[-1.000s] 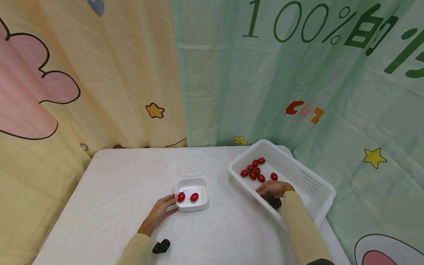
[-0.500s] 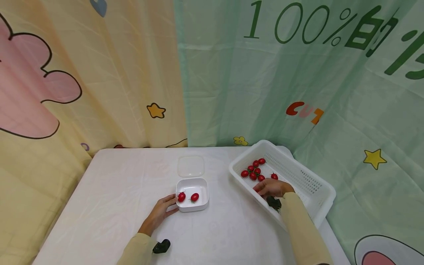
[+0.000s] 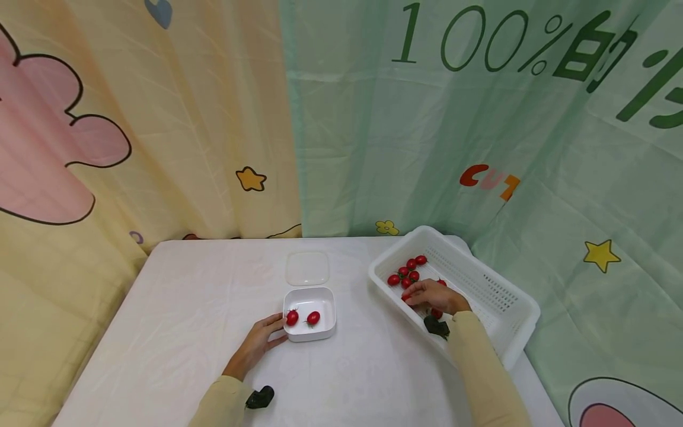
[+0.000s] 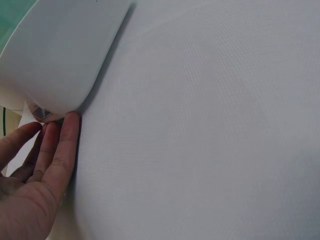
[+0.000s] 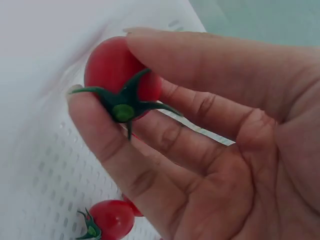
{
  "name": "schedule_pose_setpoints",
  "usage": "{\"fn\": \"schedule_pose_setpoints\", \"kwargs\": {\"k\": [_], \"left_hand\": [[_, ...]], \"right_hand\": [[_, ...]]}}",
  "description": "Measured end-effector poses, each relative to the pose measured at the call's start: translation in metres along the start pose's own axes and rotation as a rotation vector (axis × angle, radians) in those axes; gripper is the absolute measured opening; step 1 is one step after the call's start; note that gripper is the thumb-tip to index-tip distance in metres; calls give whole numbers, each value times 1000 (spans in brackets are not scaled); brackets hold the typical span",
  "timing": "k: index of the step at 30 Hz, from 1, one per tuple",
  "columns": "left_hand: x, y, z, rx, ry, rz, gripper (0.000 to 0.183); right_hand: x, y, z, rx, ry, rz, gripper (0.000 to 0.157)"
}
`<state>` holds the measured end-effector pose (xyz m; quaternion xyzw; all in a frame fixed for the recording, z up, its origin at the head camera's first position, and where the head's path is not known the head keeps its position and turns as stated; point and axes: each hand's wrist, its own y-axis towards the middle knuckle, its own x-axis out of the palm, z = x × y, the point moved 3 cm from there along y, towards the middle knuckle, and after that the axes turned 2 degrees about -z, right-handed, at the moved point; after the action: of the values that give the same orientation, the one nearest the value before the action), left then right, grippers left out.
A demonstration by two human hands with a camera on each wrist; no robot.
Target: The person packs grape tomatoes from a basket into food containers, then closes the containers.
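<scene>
My right hand (image 3: 434, 295) pinches a red cherry tomato (image 5: 112, 70) with a green calyx between thumb and forefinger, inside the white perforated basket (image 3: 512, 311). Another cherry tomato (image 3: 436, 313) shows beneath that hand, and several more cherry tomatoes (image 3: 393, 279) are grouped toward the basket's far left end. With fairly straight fingers, my left hand (image 3: 259, 341) touches the left side of a small white square box (image 3: 319, 338); in the left wrist view its fingertips (image 4: 72, 120) meet the box's lower edge. Two cherry tomatoes (image 3: 313, 318) lie apart in this box.
A translucent lid (image 3: 307, 268) lies flat on the white table (image 3: 213, 284) just behind the box. The basket stands slanted at the right, near the table's edge. Printed curtains (image 3: 347, 148) hang behind the table and on both sides.
My right hand has moved a little up and left within the basket and now shows a tomato between its fingertips, uncovering another below. The left hand and the box have stayed in place.
</scene>
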<state>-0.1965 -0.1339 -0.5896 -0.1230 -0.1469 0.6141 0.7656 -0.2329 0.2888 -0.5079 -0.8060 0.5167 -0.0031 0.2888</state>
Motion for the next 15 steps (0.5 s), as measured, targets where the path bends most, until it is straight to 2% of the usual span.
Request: {"fn": "schedule_pose_setpoints", "kwargs": {"k": [9,15], "left_hand": [[-1,1,0,-1,10,-6,53],[0,1,0,-3,6,-9,54]], "right_hand": [[3,0,-4,17,-6,133,38],[5,-1,-6,-2,34,215,33]]}}
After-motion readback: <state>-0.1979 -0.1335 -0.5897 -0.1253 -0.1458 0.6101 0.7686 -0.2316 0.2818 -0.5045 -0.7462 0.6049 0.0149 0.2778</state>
